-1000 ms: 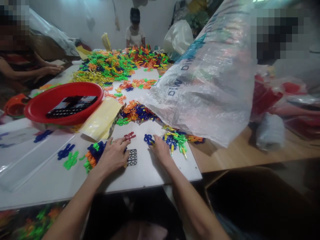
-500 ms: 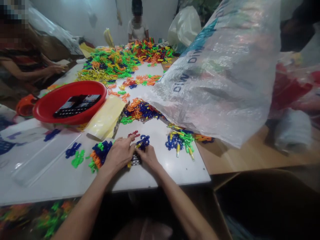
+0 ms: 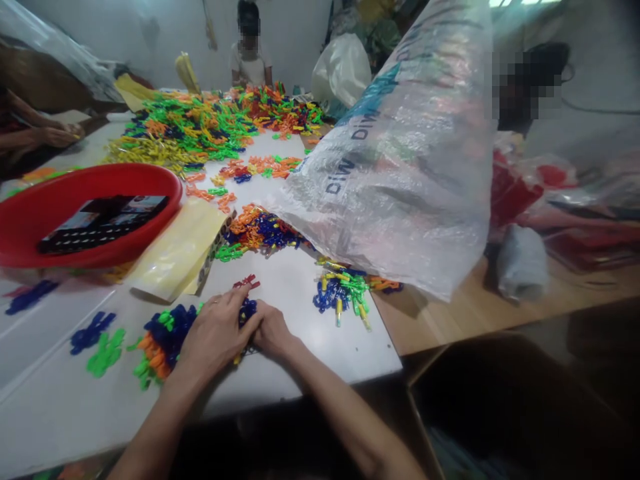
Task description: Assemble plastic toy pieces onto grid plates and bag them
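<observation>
My left hand and my right hand meet low over the white table. Between them is a small dark blue plastic figure-like piece, mostly covered by my fingers. Both hands are closed around it. A red piece lies just beyond my left fingertips. Part of a dark patterned item shows beneath my hands. Beside my left hand sits a heap of blue, green and orange pieces. Further left lie a loose green piece and a blue piece.
A red basin holding printed cards stands left, beside a yellow packet. A large white woven sack leans over the right side. Yellow-tipped bundles lie right, with a colourful pile behind. Other people sit around.
My view has turned to the right, so the scene has shifted left. My hands have come together, and the blue piece is now more covered by my fingers.
</observation>
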A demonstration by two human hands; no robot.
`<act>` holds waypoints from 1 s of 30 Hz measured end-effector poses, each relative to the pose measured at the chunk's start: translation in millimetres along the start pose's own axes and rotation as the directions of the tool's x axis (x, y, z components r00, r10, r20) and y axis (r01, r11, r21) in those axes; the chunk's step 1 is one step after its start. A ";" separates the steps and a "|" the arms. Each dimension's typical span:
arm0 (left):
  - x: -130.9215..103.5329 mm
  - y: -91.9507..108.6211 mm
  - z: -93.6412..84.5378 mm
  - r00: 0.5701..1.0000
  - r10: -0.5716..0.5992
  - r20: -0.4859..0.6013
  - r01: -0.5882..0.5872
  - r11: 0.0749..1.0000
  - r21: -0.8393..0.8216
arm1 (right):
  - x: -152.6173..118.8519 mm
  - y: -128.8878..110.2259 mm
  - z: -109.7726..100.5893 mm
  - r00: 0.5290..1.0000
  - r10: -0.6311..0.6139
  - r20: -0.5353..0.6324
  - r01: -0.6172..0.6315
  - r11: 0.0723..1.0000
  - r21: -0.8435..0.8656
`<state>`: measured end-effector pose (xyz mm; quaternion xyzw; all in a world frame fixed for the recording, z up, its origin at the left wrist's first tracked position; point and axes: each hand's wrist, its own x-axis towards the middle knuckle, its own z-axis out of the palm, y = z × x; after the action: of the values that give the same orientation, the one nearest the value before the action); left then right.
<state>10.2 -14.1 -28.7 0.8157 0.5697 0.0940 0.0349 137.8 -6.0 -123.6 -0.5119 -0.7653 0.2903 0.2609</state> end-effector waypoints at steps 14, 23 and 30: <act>9.7 -1.8 -2.3 0.991 -0.099 0.091 0.092 0.993 0.077 | 17.5 -21.4 1.2 0.981 -0.007 0.195 0.062 0.958 -0.278; 16.9 -10.8 -5.4 0.973 -0.130 0.190 0.100 0.982 0.160 | 44.7 -23.4 -10.6 0.924 -0.073 0.376 0.183 0.947 -0.266; 1.1 -6.6 -5.1 0.996 -0.017 0.093 0.007 0.995 0.102 | -6.5 40.6 -105.3 0.994 -0.001 0.109 0.037 0.943 -0.331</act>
<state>3.5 -11.0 -24.7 0.8165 0.5764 0.0263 0.0205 239.0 19.1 -80.0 -0.5248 -0.8211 0.1817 0.1319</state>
